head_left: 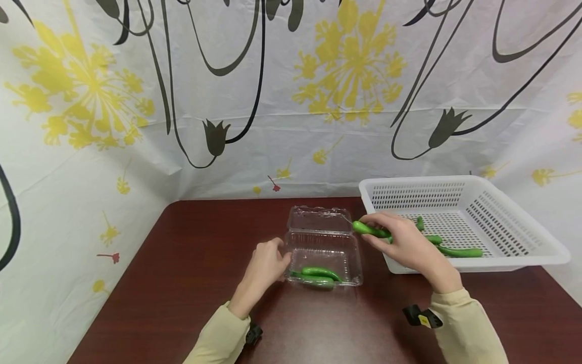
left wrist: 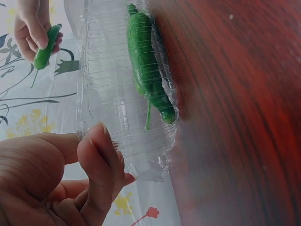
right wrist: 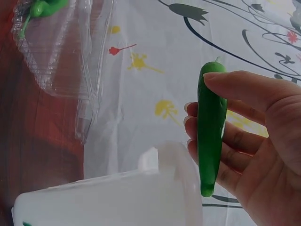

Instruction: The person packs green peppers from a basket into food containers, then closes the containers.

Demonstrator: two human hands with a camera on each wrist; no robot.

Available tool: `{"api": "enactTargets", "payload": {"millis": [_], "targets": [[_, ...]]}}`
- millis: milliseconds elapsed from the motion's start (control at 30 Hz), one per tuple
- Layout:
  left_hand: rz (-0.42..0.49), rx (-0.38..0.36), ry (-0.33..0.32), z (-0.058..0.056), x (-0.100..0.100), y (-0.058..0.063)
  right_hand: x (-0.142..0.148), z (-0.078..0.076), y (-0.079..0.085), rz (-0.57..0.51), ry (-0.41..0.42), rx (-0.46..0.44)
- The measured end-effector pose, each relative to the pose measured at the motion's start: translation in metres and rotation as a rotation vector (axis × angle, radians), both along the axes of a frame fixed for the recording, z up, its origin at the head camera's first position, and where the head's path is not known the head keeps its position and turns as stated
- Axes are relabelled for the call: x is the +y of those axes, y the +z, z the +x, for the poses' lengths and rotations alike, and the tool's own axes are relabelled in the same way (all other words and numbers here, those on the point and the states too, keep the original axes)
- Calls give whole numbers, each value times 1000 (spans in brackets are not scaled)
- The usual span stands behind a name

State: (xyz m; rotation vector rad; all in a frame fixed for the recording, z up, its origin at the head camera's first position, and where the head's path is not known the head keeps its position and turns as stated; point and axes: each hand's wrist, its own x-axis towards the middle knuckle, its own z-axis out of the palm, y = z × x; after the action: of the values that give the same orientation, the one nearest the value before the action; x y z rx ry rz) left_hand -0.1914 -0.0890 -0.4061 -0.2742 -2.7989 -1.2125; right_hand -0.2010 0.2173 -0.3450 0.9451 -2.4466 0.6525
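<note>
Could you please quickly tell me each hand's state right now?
Left hand: closed, pinching the left edge of a clear, rectangular plastic clamshell container.
Right hand: closed, holding a slender, glossy green pepper.

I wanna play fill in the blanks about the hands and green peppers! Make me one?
1. The person's right hand holds a long, smooth green pepper, while the ____ hand touches the clear, hinged plastic box.
2. The box's lid is ____.
3. From the person's view, the rectangular, slotted white plastic basket stands to the ____ of the box.

Missing words: left; open; right.
</note>
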Motion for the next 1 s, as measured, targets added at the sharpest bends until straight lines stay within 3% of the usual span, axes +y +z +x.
{"api": "enactTargets", "payload": {"millis": [1000], "targets": [[-3, -10, -5, -1, -1, -2, -19, -2, -10, 2, 87, 28]]}}
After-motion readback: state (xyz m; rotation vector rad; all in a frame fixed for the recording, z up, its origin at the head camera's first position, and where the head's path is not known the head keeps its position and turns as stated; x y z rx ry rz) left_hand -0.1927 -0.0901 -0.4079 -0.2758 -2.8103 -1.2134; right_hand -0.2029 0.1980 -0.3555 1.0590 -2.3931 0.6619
